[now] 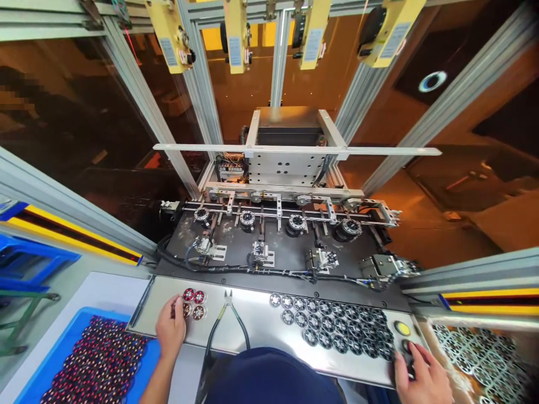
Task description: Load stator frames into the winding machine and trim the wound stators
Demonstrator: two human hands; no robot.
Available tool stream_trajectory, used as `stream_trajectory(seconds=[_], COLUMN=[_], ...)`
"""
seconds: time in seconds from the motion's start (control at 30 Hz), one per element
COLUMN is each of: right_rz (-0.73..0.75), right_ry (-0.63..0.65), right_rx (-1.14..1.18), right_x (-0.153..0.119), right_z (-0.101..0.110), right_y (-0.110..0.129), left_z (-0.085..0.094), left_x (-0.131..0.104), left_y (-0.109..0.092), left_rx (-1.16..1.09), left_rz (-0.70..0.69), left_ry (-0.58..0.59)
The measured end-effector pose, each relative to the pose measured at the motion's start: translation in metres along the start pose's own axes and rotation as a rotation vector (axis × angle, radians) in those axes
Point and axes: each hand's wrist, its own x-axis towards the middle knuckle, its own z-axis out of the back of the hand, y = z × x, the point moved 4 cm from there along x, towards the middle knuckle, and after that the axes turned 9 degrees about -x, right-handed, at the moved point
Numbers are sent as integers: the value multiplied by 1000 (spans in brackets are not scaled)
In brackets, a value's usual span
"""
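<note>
My left hand (172, 326) is over the left part of the metal shelf (256, 314), fingers curled together around something dark that I cannot make out. Right beside it lie several small round coil-wound cores (199, 297) with red and copper colours. My right hand (423, 375) reaches over the right end of the shelf, fingers bent but apart, near a dark round button (406, 345). A dark object between thumb and fingers is partly hidden. Above that hand is a yellow button (403, 328). Rows of dark round cores (324, 324) lie to its left.
Wire cutters (228, 307) lie mid-shelf. A blue tray (80, 317) of red-dotted cores stands at left, a box (429, 331) of silvery cores at right. Behind the shelf stands a machine bed (236, 238) with several round fixtures (297, 224). Yellow light-curtain posts (80, 235) flank it.
</note>
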Motion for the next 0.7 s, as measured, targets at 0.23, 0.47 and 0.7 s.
stream_trajectory(seconds=[0.23,0.47,0.7], right_rz=[39,41,-4], right_ry=[-24,-15,3], right_rx=[-14,-14,1], right_x=[1,-1,-3], right_z=[-1,-3,-9], right_y=[-2,-4,-10], left_z=[-1,-1,-2], left_x=[-1,-1,-2], left_y=[5,5,4], left_rx=[-9,-24,-37], left_rz=[4,8,-24], left_ry=[8,12,-7])
